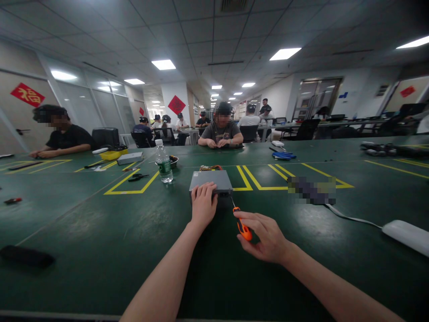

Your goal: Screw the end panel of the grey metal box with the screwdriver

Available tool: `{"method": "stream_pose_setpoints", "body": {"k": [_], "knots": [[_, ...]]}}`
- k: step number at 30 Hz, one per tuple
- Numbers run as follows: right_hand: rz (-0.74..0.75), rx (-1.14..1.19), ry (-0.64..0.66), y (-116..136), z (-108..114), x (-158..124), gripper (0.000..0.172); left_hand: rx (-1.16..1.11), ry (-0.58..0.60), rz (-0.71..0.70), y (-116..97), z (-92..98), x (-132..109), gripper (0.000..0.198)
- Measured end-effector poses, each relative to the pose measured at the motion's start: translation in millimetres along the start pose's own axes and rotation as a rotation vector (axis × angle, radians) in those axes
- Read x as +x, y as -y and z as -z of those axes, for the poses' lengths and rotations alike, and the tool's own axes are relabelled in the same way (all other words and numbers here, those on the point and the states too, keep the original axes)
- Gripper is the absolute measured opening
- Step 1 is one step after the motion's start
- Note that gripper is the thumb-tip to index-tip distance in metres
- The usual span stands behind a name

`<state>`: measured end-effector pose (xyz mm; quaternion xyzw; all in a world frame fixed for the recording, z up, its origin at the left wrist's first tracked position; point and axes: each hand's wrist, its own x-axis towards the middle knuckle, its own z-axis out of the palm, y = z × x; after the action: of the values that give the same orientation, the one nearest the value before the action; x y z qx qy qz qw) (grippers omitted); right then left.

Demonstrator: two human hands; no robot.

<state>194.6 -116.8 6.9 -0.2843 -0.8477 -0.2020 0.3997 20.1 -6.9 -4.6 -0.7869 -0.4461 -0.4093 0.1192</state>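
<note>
A grey metal computer power supply point(219, 179) sits on the green table in front of me, with coloured wires point(210, 168) at its far side. My left hand point(203, 203) grips its near edge, fingers laid over the top and thumb along the front face. In my right hand point(263, 232) is a screwdriver point(244, 230) with an orange and black handle, held between thumb and fingers. Its thin shaft points up and away, the tip at the near right corner of the power supply. Whether the tip sits in a screw is too small to tell.
A water bottle point(163, 163) stands left of the power supply, before a metal bowl point(173, 162). Black pliers point(138, 177) lie farther left. To the right are blue gloves point(283, 155) and a white power strip point(407, 236) with its cable. A person point(221, 129) sits opposite.
</note>
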Motion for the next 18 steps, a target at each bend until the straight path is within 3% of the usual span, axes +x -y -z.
{"method": "stream_pose_setpoints", "body": {"k": [18], "knots": [[0.043, -0.018, 0.009, -0.1, 2.2, 2.6, 0.028, 0.005, -0.015, -0.005, 1.7, -1.9, 0.1, 0.026]]}}
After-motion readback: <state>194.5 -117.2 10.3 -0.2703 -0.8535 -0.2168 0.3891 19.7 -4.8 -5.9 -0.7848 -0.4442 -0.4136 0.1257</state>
